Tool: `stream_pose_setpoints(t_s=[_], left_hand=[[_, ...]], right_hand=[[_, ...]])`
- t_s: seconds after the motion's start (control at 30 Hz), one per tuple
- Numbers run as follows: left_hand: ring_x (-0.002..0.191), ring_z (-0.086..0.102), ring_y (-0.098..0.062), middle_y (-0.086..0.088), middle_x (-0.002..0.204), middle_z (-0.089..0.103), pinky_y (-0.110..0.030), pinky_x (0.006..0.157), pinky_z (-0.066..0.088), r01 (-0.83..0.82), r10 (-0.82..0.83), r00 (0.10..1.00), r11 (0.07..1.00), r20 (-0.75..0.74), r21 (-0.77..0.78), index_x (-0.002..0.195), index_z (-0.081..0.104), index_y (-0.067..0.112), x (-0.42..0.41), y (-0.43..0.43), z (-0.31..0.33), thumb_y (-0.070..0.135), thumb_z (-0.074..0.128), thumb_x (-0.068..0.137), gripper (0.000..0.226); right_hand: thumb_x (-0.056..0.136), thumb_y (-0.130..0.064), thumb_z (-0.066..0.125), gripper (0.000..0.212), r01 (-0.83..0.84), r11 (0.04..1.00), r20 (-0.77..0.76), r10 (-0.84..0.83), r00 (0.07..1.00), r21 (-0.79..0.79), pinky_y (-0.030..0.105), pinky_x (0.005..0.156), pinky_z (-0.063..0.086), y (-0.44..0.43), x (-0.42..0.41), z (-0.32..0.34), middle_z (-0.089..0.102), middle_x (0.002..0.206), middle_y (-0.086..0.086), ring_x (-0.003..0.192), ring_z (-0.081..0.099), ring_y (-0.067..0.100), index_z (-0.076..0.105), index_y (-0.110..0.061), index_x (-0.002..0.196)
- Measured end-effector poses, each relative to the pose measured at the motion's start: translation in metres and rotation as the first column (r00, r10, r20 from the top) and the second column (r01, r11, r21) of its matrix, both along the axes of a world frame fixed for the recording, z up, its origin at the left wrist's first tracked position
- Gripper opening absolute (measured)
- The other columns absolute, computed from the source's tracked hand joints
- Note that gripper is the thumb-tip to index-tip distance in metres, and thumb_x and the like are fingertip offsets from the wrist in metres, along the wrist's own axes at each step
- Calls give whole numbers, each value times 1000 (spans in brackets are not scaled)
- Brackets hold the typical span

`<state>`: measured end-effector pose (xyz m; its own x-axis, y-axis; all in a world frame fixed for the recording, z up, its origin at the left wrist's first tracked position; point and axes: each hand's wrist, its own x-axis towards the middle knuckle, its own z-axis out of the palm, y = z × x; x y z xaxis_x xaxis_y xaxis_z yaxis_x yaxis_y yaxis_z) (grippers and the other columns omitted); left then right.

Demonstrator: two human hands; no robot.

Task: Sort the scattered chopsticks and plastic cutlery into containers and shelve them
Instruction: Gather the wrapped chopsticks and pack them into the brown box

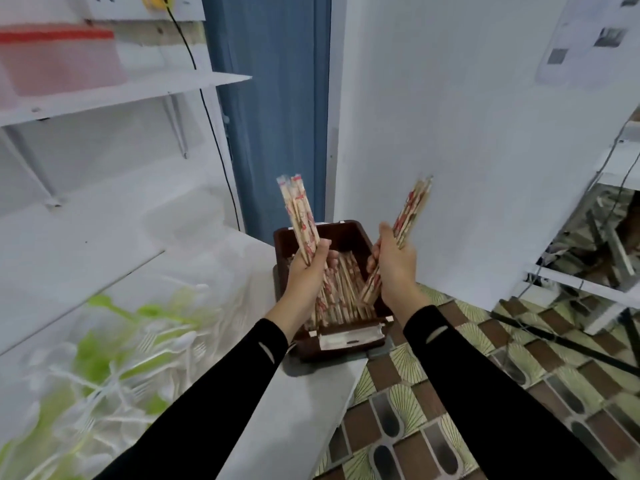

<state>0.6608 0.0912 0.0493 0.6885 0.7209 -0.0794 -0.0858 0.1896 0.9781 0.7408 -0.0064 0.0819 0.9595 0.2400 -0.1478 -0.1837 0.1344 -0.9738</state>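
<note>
A bundle of wrapped chopsticks [299,216] stands nearly upright in my left hand [308,271], fingers curled round its lower end, its tips pointing to twelve o'clock. A second bundle [412,213] leans toward one o'clock in my right hand [394,261], which grips it about halfway down. Both hands hang just above the brown box [322,230], an open, dark container that sits at the far right corner of the desk [304,410] with a pale label plate on its near end. Inside it lie more loose chopsticks [343,292] in the same red-printed wrappers, stacked lengthwise, and the lower ends of both bundles dip among them. My black sleeves [221,393] run in from six o'clock. At eight o'clock from the box, a heap of white and green plastic cutlery [121,358] covers the left of the desk; it is blurred, and single pieces are hard to tell apart. At ten o'clock a white shelf [138,91] juts from the wall and carries a pink tub [59,60] with a red lid. A black cable [207,109] drops past the shelf's end. At twelve o'clock stands a blue door [273,98], with a white wall [467,133] at two o'clock. Patterned tiled floor [485,393] shows at four o'clock, below the desk's edge.
</note>
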Motion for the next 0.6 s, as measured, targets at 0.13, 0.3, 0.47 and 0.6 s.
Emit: stream_pose_setpoints(t_s=[0.13, 0.3, 0.47, 0.6], left_hand=[[89, 66, -11, 3, 91, 71, -26, 85, 51, 117, -119, 985, 993, -128, -21, 99, 66, 21, 21, 8, -21, 31, 59, 97, 13], [102, 66, -25, -6, 104, 71, -41, 98, 51, 262, -241, 871, 965, -429, -10, 122, 65, 13, 30, 25, -51, 17, 58, 95, 28], [110, 59, -22, -5, 118, 64, -22, 86, 43, 363, -142, 791, 892, -594, 270, 130, 58, 17, 36, 27, -58, 20, 57, 94, 36], [112, 54, -14, 5, 116, 56, -22, 93, 40, 290, -58, 857, 876, -512, 386, 133, 48, 14, 34, 21, -58, 15, 64, 89, 47]], right_hand=[[98, -38, 54, 37, -65, 975, 37, 75, 996, -212, 26, 53, 47, 21, 16, -38, 58, 62, 6, 55, 55, 19, 59, -11, 73], [97, -33, 57, 33, -283, 820, -35, 307, 951, -498, 40, 65, 60, 36, 27, -75, 66, 65, 7, 57, 64, 22, 65, -5, 81], [93, -28, 61, 46, -314, 657, -35, 402, 915, -686, 23, 77, 41, 37, 30, -81, 63, 120, 14, 111, 61, 30, 49, -2, 129], [92, -24, 58, 45, -290, 637, 33, 445, 895, -715, 29, 81, 49, 35, 26, -81, 65, 120, 14, 108, 63, 31, 46, -7, 132]])
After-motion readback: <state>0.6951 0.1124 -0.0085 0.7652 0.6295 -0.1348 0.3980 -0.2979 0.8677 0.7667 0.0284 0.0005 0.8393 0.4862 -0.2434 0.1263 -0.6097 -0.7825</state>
